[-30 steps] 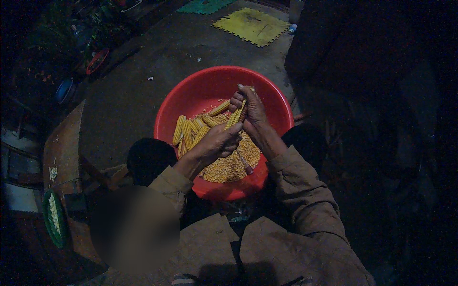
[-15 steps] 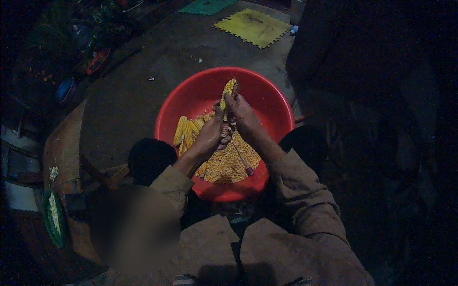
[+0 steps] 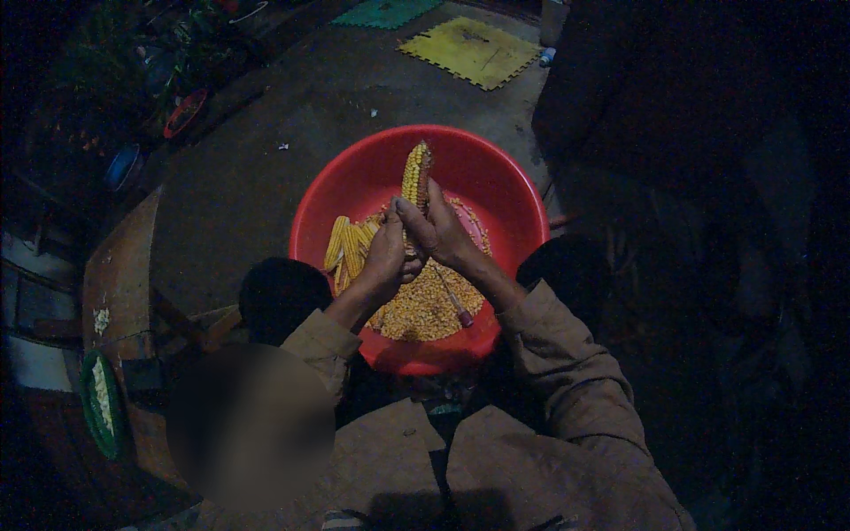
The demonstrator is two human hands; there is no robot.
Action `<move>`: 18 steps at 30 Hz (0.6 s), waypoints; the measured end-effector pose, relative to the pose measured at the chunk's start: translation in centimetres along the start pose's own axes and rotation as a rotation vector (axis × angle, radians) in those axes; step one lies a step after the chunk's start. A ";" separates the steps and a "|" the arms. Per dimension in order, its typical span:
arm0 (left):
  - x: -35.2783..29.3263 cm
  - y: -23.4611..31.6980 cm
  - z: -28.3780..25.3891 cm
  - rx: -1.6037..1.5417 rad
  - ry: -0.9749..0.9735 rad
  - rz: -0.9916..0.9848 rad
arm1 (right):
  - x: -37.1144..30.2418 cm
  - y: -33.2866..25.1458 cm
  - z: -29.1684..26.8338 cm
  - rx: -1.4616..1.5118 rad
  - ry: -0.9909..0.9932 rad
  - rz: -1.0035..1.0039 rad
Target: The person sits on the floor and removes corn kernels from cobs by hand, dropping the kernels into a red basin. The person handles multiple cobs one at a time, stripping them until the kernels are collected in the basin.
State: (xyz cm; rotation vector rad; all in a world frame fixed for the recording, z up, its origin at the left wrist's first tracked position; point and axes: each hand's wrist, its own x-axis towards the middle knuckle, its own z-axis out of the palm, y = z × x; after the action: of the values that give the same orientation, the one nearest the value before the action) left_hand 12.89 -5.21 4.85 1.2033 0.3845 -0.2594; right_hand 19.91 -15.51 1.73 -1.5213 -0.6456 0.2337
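Above a round red basin point(image 3: 341, 181), both hands are closed on one upright corn cob point(image 3: 415, 173). Yellow kernels cover its left side, while a strip along its right side is bare and reddish-brown. My left hand point(image 3: 385, 256) wraps the lower end. My right hand point(image 3: 445, 237) grips from the right, its thumb laid across toward the left thumb. Loose kernels point(image 3: 416, 305) fill the near part of the basin. Several whole cobs point(image 3: 347, 247) lean at its left wall. A screwdriver-like tool with a dark red handle point(image 3: 465, 318) rests on the kernels.
My knees flank the basin. At left stand a wooden board or low table point(image 3: 124, 265) and a green oval tray point(image 3: 92, 423) with pale contents. A yellow foam mat point(image 3: 474, 51) and a green mat point(image 3: 385, 11) lie on the far floor. The right side is very dark.
My right hand has slid down the cob, and its thumb has moved left and lower. More of the cob's upper part shows, including the bare strip.
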 end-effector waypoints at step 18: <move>0.4 -0.7 0.4 0.243 0.097 0.241 | 0.0 -0.4 -0.5 0.311 0.010 0.117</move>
State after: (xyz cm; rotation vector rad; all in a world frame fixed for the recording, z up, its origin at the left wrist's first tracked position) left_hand 13.02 -5.87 4.26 1.4913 0.2941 -0.0396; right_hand 20.09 -16.00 2.19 -1.2602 -0.4873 0.3966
